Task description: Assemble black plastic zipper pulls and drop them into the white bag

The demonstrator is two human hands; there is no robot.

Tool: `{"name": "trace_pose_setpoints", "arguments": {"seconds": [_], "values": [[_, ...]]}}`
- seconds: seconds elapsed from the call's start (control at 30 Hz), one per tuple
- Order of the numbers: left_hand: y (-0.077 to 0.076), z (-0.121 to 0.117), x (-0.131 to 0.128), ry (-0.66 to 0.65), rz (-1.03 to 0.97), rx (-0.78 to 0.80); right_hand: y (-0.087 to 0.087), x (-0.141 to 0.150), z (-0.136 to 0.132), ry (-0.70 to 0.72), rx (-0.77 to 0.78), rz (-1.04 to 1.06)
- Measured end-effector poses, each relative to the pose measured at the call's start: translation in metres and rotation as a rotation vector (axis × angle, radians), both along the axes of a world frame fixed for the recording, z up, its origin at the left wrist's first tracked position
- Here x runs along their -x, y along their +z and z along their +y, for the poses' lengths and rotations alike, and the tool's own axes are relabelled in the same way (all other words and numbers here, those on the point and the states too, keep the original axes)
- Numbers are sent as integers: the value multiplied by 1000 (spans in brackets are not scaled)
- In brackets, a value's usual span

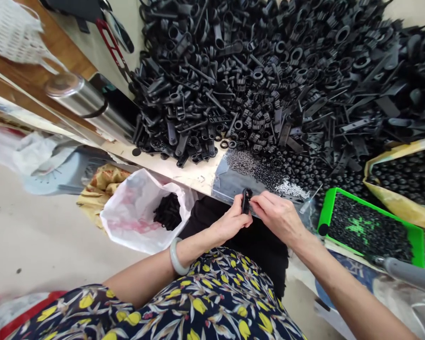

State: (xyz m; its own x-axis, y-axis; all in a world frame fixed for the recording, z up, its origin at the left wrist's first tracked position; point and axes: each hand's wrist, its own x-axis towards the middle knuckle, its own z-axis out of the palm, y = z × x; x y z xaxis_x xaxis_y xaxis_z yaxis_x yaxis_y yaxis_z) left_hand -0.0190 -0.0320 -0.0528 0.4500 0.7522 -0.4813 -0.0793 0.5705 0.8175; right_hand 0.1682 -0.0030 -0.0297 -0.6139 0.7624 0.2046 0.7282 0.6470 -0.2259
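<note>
My left hand [231,222] is closed around a small black plastic part [246,200], held upright at the table's front edge. My right hand [278,215] pinches at the same part from the right, fingertips touching it. A pale bangle [177,257] sits on my left wrist. Just beyond the hands lie a clear bag of tiny dark pieces [246,165] and a small heap of silver pins [293,189].
A huge pile of black plastic parts [276,71] covers the table. A green tray [325,208] of small black pieces and a yellow-lined box [393,200] stand at right. A white bag [138,212] holding black parts hangs below the table edge. A steel flask [85,101] lies at left.
</note>
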Motion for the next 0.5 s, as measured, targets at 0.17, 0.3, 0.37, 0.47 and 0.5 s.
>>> {"name": "trace_pose_setpoints", "arguments": {"seconds": [0.17,0.3,0.37,0.47,0.5], "values": [[7,4,3,-50,89,-41,5,2,6,92,-1,-103],[8,5,4,-80,124,-82,9,6,9,126,-13,-196],[7,5,3,-87,142,-106,11,9,9,113,-12,-255],[5,5,2,-94,164,-199,14,17,9,82,18,-332],[4,5,2,-97,167,-242,15,20,9,74,37,-352]]}}
